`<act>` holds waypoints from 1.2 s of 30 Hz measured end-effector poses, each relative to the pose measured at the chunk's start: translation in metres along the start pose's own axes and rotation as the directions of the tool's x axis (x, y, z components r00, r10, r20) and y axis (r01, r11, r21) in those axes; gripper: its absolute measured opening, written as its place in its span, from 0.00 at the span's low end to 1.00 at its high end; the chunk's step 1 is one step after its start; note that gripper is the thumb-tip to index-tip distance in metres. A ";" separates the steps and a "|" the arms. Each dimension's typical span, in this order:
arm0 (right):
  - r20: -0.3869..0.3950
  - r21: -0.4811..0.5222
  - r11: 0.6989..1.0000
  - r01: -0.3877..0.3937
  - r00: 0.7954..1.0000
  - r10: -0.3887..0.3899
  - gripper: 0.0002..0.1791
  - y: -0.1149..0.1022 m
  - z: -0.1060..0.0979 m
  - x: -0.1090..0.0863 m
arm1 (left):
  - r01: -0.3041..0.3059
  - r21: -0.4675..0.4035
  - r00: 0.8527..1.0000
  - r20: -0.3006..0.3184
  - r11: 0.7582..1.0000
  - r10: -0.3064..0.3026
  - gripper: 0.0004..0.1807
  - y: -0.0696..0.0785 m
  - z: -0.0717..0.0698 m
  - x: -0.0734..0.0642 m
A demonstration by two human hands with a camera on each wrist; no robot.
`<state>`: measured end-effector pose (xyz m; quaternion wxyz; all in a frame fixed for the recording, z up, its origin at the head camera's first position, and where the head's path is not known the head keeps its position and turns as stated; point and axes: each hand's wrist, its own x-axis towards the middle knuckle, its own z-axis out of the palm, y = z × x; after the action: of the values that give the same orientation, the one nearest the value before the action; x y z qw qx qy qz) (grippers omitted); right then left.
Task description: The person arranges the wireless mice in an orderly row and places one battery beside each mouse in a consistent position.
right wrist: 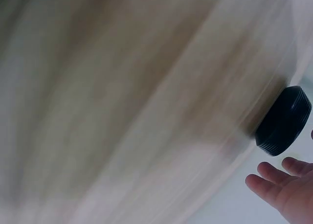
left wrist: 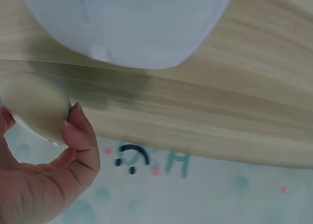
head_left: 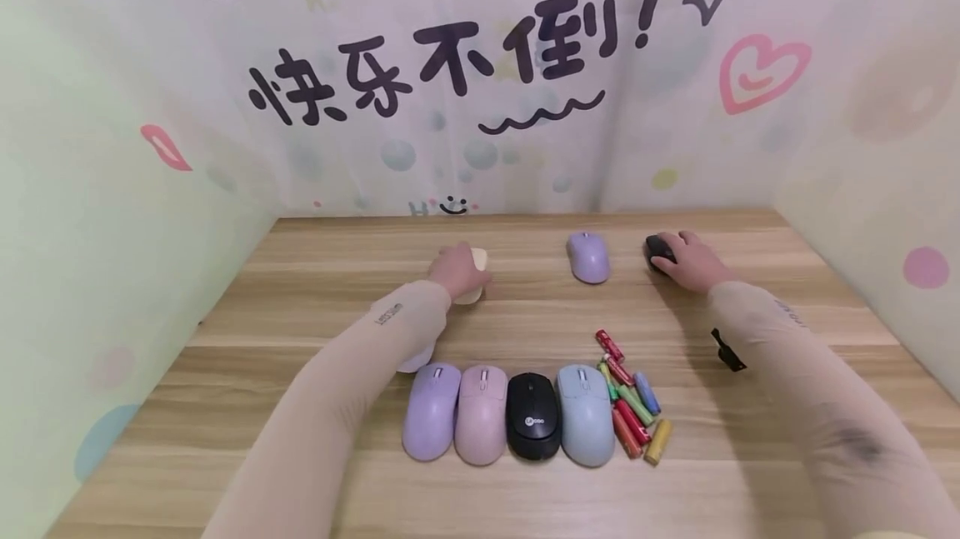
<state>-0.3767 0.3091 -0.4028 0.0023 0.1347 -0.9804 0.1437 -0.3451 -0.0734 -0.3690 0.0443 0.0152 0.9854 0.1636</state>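
My left hand (head_left: 456, 271) grips a cream computer mouse (head_left: 477, 276) at the back of the table, left of centre. In the left wrist view, thumb and fingers pinch the sides of that mouse (left wrist: 36, 106), which is tilted. My right hand (head_left: 693, 260) is beside a black mouse (head_left: 660, 252) at the back right. The right wrist view shows its fingers (right wrist: 274, 182) extended, with a small gap between them and the black mouse (right wrist: 284, 121). A purple mouse (head_left: 589, 257) lies between the two hands.
Nearer the front stand a purple mouse (head_left: 432, 412), a pink mouse (head_left: 482, 416), a black mouse (head_left: 534, 416) and a light blue mouse (head_left: 586, 416) in a row. Several small coloured cylinders (head_left: 633, 421) lie beside them. A white object (head_left: 417, 359) is partly hidden under the left sleeve.
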 end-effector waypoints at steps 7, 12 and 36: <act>0.031 0.007 0.999 -0.035 0.999 0.035 0.31 -0.004 -0.001 -0.002 | 0.122 0.054 0.992 -0.027 0.991 -0.121 0.33 -0.008 0.007 0.029; 0.039 0.019 0.999 -0.041 0.998 0.040 0.31 -0.004 -0.001 -0.002 | 0.110 0.108 0.992 -0.070 0.988 -0.103 0.33 0.000 0.009 0.041; 0.073 0.073 0.993 -0.097 0.993 0.092 0.38 -0.004 0.000 -0.004 | 0.139 -0.018 0.989 -0.042 0.990 -0.140 0.37 0.020 0.031 0.057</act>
<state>-0.3722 0.3065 -0.4024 -0.0439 0.0931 -0.9790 0.1762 -0.3991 -0.0419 -0.3960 0.0346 -0.0576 0.9835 0.1679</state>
